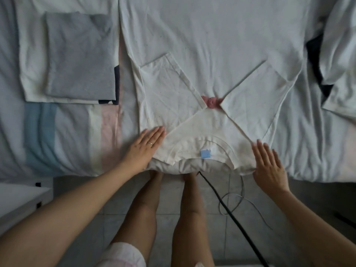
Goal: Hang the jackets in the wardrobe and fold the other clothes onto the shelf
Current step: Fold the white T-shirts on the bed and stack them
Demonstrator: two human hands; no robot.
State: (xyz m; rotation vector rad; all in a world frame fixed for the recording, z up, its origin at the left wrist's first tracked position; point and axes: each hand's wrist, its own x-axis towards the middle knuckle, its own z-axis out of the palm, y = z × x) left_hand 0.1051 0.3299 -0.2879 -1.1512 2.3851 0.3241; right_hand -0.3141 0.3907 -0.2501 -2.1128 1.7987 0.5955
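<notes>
Standing at the bed (57, 135). White T-shirt (202, 51) is lying spread flat on it, collar end toward me, blue label (205, 153) showing at the neck. Its left-side sleeve (163, 89) and right-side sleeve (256, 93) are lying folded inward, nearly meeting at a pink print (212, 102).

My left hand (146, 145) is pressing flat on the shirt's shoulder, fingers straight, grasping nothing. My right hand (269, 164) is lying flat at the other shoulder edge, fingers straight, likewise released.

Folded grey garment (81, 54) is sitting on a folded white one (32, 74), apart from the shirt. Black cable (221, 199) is trailing over the floor (323, 195).
</notes>
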